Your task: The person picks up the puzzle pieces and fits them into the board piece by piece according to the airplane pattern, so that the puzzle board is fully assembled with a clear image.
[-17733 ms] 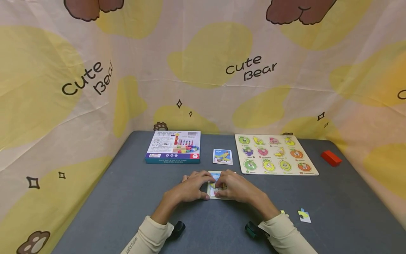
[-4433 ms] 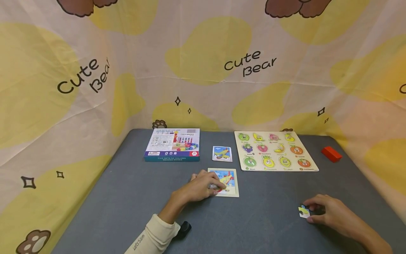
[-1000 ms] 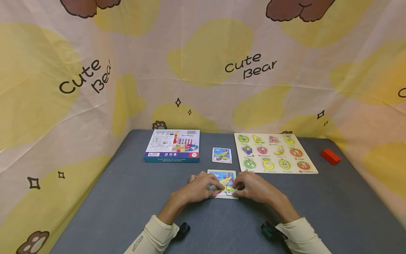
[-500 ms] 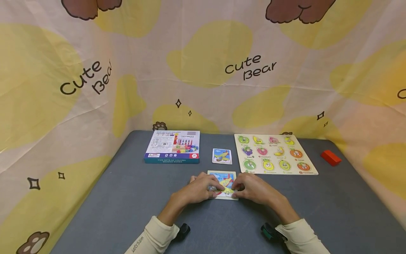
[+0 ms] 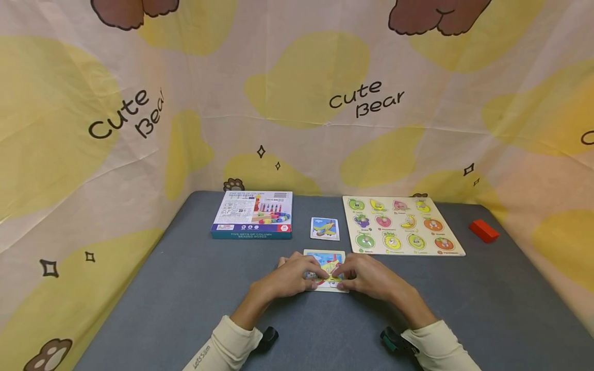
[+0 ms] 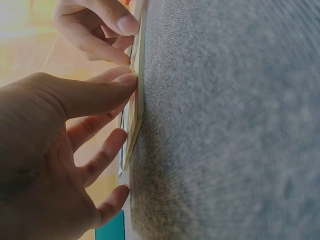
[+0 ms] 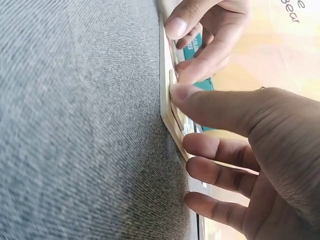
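A wooden airplane jigsaw puzzle (image 5: 325,255) in a pale frame lies on the grey table. My left hand (image 5: 287,275) rests over its left side, index fingertip and thumb on it, other fingers spread loosely past the edge in the left wrist view. My right hand (image 5: 368,275) pinches a puzzle piece (image 7: 175,114) at the lower right corner between thumb and index finger. That piece's edge stands slightly proud of the frame in the right wrist view. The hands partly cover the picture. Behind the puzzle is a small airplane picture card (image 5: 325,229).
A boxed bead set (image 5: 252,215) stands at the back left. A fruit puzzle board (image 5: 400,239) lies at the back right, with a red block (image 5: 484,230) beyond it. Printed cloth (image 5: 297,103) hangs around the table (image 5: 195,304).
Earlier the right hand took hold of a loose piece at the right and brought it to the puzzle's lower right. Just now its index finger has slid left. The left hand stays put.
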`<state>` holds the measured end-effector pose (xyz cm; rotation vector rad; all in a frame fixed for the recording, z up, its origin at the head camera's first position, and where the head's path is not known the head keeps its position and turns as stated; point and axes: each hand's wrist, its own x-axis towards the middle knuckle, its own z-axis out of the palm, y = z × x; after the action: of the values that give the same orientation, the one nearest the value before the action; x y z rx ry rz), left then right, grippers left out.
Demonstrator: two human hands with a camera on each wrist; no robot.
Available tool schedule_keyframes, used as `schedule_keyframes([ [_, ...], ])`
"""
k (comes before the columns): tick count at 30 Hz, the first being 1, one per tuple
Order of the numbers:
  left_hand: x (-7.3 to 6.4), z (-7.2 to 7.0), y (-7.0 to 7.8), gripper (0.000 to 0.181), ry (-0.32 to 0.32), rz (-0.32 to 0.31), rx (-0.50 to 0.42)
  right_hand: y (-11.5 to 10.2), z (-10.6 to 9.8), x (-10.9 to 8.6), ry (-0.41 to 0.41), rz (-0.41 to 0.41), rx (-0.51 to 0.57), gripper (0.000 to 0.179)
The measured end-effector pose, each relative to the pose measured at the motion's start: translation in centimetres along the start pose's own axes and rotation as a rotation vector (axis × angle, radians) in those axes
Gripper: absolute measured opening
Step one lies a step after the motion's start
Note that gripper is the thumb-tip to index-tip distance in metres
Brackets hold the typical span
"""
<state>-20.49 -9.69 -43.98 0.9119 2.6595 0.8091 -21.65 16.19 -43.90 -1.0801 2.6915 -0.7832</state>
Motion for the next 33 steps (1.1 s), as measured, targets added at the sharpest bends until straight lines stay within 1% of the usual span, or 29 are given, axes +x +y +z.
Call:
schedule_keyframes([
  [5,-0.03,-0.01,0.1,0.028,-0.005,-0.001,-0.011,0.18,-0.08,-0.14,-0.005,-0.002,0.001,0.012],
  [10,-0.08,-0.1,0.23,0.028,-0.006,-0.005,-0.019,0.21,0.0,-0.21,0.008,-0.004,0.009,0.012],
  [14,-0.09,-0.11,0.21,0.027,-0.004,-0.01,-0.012,0.18,0.31,-0.02,0.024,-0.003,0.029,0.01],
  [18,-0.14,-0.08,0.16,0.027,0.001,-0.01,-0.005,0.15,0.41,0.16,0.021,-0.009,0.043,0.01],
  [21,-0.25,-0.1,0.25,0.028,0.003,-0.008,-0.006,0.18,0.24,0.1,0.014,0.02,0.076,0.013],
  [24,-0.31,-0.09,0.44,0.031,-0.004,-0.001,0.012,0.28,0.05,-0.02,0.012,0.061,0.109,0.015],
  [26,-0.36,-0.04,0.59,0.035,-0.016,-0.004,0.028,0.37,0.01,-0.08,0.014,0.079,0.11,0.016],
  [33,-0.41,0.22,0.82,0.043,-0.057,-0.029,0.098,0.42,0.09,-0.16,0.052,0.072,0.107,0.008],
])
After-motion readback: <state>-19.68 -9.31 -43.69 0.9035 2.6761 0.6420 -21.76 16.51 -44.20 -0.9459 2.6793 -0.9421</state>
